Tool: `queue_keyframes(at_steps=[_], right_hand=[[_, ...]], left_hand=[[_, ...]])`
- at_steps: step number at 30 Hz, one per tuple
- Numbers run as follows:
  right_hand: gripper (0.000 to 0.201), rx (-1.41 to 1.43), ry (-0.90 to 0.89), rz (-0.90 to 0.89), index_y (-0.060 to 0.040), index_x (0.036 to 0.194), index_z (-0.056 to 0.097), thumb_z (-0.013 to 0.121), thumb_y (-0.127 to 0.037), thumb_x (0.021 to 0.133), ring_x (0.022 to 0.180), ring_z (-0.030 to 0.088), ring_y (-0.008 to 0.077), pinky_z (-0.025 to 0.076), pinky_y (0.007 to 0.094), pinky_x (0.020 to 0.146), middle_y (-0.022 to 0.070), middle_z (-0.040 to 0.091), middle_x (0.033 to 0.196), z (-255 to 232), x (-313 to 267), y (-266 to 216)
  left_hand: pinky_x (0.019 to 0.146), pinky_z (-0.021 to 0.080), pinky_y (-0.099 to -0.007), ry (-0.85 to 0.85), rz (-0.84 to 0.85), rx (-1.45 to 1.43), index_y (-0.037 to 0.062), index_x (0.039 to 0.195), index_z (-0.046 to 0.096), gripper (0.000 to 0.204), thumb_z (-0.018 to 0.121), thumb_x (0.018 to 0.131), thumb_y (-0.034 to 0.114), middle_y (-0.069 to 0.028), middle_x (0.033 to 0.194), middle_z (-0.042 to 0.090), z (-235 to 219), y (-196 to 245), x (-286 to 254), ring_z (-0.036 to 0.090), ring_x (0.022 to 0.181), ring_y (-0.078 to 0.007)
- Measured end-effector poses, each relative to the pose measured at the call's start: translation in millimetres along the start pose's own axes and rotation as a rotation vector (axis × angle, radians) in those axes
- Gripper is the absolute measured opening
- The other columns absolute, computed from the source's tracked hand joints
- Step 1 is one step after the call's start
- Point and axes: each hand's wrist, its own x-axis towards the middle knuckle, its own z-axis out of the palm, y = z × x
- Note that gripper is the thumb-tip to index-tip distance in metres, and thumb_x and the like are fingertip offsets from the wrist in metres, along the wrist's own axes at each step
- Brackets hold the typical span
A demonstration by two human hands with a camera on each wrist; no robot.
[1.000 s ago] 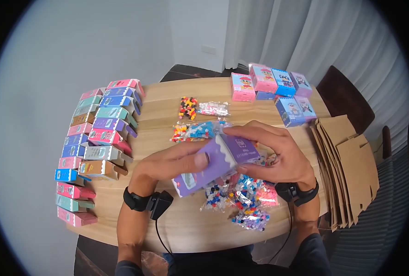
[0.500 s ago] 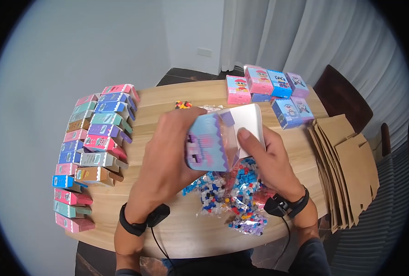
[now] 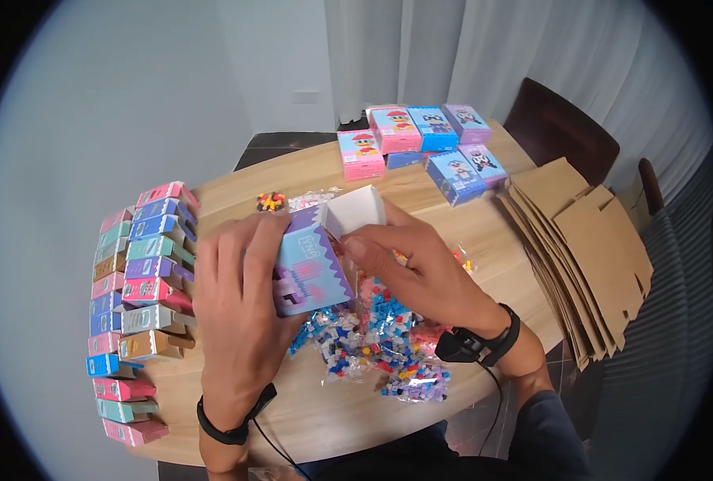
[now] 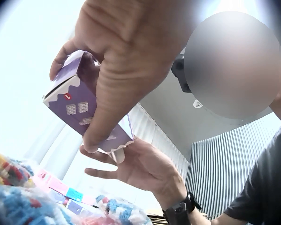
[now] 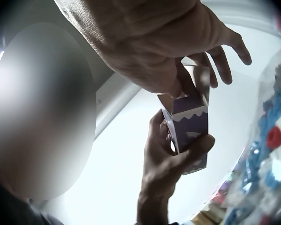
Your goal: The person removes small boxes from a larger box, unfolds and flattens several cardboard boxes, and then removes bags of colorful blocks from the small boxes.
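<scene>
My left hand grips a small purple and light-blue printed box above the table, tilted, its open end turned to the right. A white flap stands up at that end. My right hand is at the opening, thumb and index finger right at its mouth; in the right wrist view they dip past the rim of the box while the other fingers spread out. Below lie clear bags of small coloured bricks, partly hidden by the hands. What is inside the box stays mostly hidden.
Two columns of small boxes with open flaps line the table's left side. Several closed boxes are stacked at the back. Flattened brown cardboard leans at the right edge, near a dark chair.
Both hands turned the box so its light-blue face and open end show, and the white flap came up. Hands and box then shifted left in view, as the whole head view also swung.
</scene>
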Motion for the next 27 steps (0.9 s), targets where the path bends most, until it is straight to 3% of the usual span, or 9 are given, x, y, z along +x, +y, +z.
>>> queue_keyframes(at_steps=[5, 8, 10, 12, 14, 15, 16, 20, 27], right_hand=[[0.009, 0.117, 0.104, 0.065, 0.0009, 0.095, 0.07, 0.063, -0.004, 0.098, 0.096, 0.063, 0.0176, 0.051, 0.0342, 0.083, 0.0103, 0.064, 0.108, 6.3, -3.8, -5.1], [0.011, 0.33, 0.335, 0.002, 0.0015, 0.086, 0.066, 0.063, -0.004, 0.095, 0.094, 0.063, 0.014, 0.052, 0.0334, 0.079, 0.0071, 0.065, 0.111, -27.8, 2.8, -6.0], [0.011, 0.194, 0.189, 0.17, 0.0, 0.089, 0.07, 0.062, -0.006, 0.094, 0.097, 0.062, 0.0107, 0.052, 0.0327, 0.078, 0.0036, 0.069, 0.112, -64.8, 0.5, 9.1], [0.015, 0.12, 0.106, 0.134, -0.001, 0.094, 0.074, 0.063, -0.012, 0.093, 0.093, 0.063, 0.0107, 0.052, 0.0314, 0.077, 0.0047, 0.072, 0.1, -65.4, 2.0, 20.5], [0.02, -0.263, -0.229, 0.391, -0.0006, 0.098, 0.076, 0.065, -0.016, 0.093, 0.089, 0.066, 0.0136, 0.053, 0.0315, 0.077, 0.0084, 0.073, 0.092, -60.3, 7.9, 29.2], [0.022, -0.424, -0.197, 0.272, 0.001, 0.098, 0.076, 0.066, -0.018, 0.093, 0.09, 0.069, 0.0182, 0.053, 0.0328, 0.078, 0.0143, 0.073, 0.096, -54.3, 9.4, 38.7], [0.024, -0.435, -0.134, 0.231, 0.0013, 0.099, 0.076, 0.068, -0.02, 0.093, 0.093, 0.071, 0.0202, 0.054, 0.0342, 0.079, 0.0149, 0.074, 0.1, -53.1, 9.7, 40.5], [0.023, -0.322, 0.078, 0.123, 0.0034, 0.106, 0.072, 0.066, -0.019, 0.101, 0.1, 0.068, 0.0156, 0.052, 0.0308, 0.092, 0.0084, 0.075, 0.102, -60.5, 10.2, 34.4], [0.023, -0.133, 0.237, 0.132, 0.0002, 0.104, 0.073, 0.063, -0.02, 0.106, 0.1, 0.065, 0.0123, 0.049, 0.0289, 0.092, 0.004, 0.074, 0.102, -67.6, 10.1, 33.5]], left_hand=[[0.092, 0.046, -0.0481, -0.011, 0.088, 0.067, 0.0071, 0.137, 0.056, 0.092, 0.087, 0.05, -0.001, -0.0139, 0.125, 0.061, 1.4, 3.6, -3.4, 0.057, 0.112, -0.0382], [0.097, 0.05, -0.0455, -0.03, -0.083, 0.141, 0.0081, 0.145, 0.052, 0.103, 0.099, 0.054, 0.013, -0.0148, 0.13, 0.061, -13.4, -11.3, -4.0, 0.059, 0.117, -0.0378], [0.099, 0.05, -0.0447, -0.015, -0.21, 0.15, 0.0069, 0.151, 0.047, 0.107, 0.1, 0.057, 0.017, -0.0164, 0.134, 0.059, -30.3, -23.3, -1.8, 0.058, 0.119, -0.0371], [0.099, 0.05, -0.0442, -0.013, -0.238, 0.181, 0.0041, 0.151, 0.045, 0.104, 0.098, 0.064, 0.026, -0.0183, 0.135, 0.058, -42.5, -28.0, -1.0, 0.058, 0.12, -0.036], [0.099, 0.05, -0.0448, -0.038, -0.239, 0.1, 0.0017, 0.151, 0.045, 0.103, 0.096, 0.068, 0.035, -0.0191, 0.135, 0.057, -47.0, -33.1, -3.0, 0.059, 0.12, -0.0352], [0.097, 0.051, -0.0445, -0.06, -0.268, 0.057, 0.0009, 0.151, 0.045, 0.104, 0.095, 0.068, 0.04, -0.0184, 0.133, 0.059, -44.8, -31.1, -8.0, 0.061, 0.118, -0.0341], [0.083, 0.048, -0.0434, -0.013, -0.173, 0.039, -0.0016, 0.148, 0.048, 0.103, 0.096, 0.065, 0.035, -0.0143, 0.104, 0.058, -38.4, -26.0, -12.5, 0.057, 0.092, -0.0316], [0.079, 0.047, -0.0441, -0.288, -0.188, -0.006, -0.0012, 0.146, 0.05, 0.1, 0.092, 0.068, 0.044, -0.0127, 0.1, 0.055, -55.3, 5.3, -55.8, 0.055, 0.092, -0.0303], [0.088, 0.045, -0.0442, -0.594, -0.144, 0.282, -0.0005, 0.121, 0.062, 0.046, 0.076, 0.085, 0.024, -0.0117, 0.102, 0.057, -113.1, -33.8, -155.0, 0.059, 0.098, -0.0304]])
